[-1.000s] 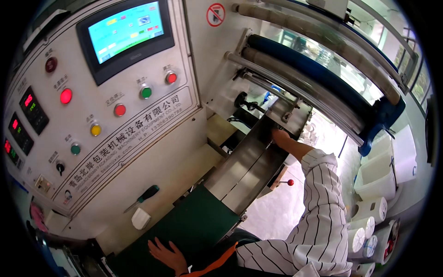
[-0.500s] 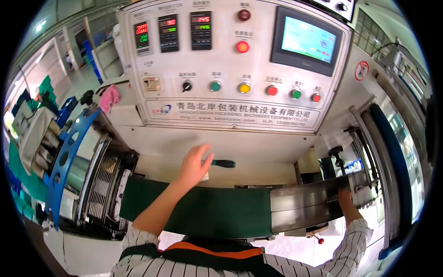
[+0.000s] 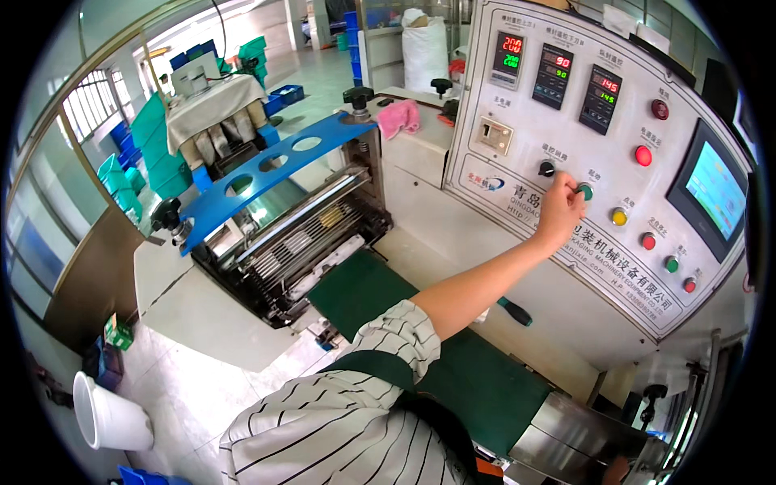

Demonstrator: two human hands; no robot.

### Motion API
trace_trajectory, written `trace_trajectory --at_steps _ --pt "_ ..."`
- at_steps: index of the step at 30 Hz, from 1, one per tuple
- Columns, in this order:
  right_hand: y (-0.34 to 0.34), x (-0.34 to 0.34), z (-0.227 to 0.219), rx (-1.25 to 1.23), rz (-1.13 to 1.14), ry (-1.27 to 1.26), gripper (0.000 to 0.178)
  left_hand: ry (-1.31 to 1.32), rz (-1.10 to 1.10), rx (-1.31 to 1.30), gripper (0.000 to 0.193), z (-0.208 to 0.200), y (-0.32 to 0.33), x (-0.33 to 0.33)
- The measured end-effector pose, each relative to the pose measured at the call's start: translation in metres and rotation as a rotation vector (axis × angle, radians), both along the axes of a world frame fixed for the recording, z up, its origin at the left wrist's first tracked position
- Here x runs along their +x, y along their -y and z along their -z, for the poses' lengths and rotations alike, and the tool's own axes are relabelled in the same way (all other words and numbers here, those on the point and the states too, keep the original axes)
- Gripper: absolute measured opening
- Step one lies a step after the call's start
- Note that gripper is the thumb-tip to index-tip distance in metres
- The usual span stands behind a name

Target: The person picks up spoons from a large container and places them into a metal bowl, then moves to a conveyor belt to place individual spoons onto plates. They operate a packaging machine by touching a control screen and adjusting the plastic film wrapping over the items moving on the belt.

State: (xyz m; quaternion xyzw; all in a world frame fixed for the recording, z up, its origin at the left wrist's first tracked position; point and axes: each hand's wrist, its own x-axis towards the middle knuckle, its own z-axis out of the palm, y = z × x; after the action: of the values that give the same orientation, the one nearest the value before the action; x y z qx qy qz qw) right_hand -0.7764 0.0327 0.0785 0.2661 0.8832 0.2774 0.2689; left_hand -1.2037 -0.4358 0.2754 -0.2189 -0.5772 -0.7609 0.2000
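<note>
My left hand (image 3: pixel 559 212) is raised to the machine's control panel (image 3: pixel 602 162), its fingers curled in. Fingertips touch the green push button (image 3: pixel 584 191), just below the black selector knob (image 3: pixel 547 169); I cannot tell whether the button is pressed in. A yellow button (image 3: pixel 619 216) lies to the right of this hand. Below my left forearm runs the dark green conveyor belt (image 3: pixel 485 388). At the lower right, by the metal plate (image 3: pixel 558 432), a small dim part of my right hand (image 3: pixel 617 470) shows; its fingers are hidden.
A screwdriver (image 3: pixel 515 311) with a dark handle lies behind the belt. To the left are a blue bracket with round holes (image 3: pixel 275 166) and a roller unit (image 3: pixel 311 234). A pink cloth (image 3: pixel 398 119) rests on the machine housing. A white bucket (image 3: pixel 113 412) stands on the floor.
My left hand has moved from above the belt up to the green button on the panel. The view has swung left, and my right hand is now mostly out of sight.
</note>
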Motion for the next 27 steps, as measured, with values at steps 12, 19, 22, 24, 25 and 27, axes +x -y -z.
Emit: trace_trajectory --at_steps 12,19,22,24,25,27 --pt "-0.017 0.015 0.024 -0.038 0.004 -0.162 0.032 -0.01 0.061 0.027 0.015 -0.006 -0.005 -0.012" --pt "0.007 -0.05 0.017 -0.061 -0.053 -0.254 0.016 -0.028 0.011 -0.276 0.028 -0.004 0.07 -0.023" --pt "0.044 -0.036 -0.014 -0.068 -0.029 -0.29 0.013 0.091 -0.036 -0.417 0.029 -0.005 0.055 0.056" --pt "0.038 -0.015 -0.002 -0.064 -0.035 -0.326 0.012 0.075 0.085 -0.559 0.026 0.024 0.067 0.093" --pt "0.036 -0.01 0.003 -0.064 -0.08 -0.352 0.013 0.087 0.195 -0.56 0.02 0.038 0.074 0.116" --pt "0.028 -0.01 0.004 -0.106 -0.064 -0.351 0.013 0.207 0.368 -0.552 0.014 0.065 0.091 0.159"
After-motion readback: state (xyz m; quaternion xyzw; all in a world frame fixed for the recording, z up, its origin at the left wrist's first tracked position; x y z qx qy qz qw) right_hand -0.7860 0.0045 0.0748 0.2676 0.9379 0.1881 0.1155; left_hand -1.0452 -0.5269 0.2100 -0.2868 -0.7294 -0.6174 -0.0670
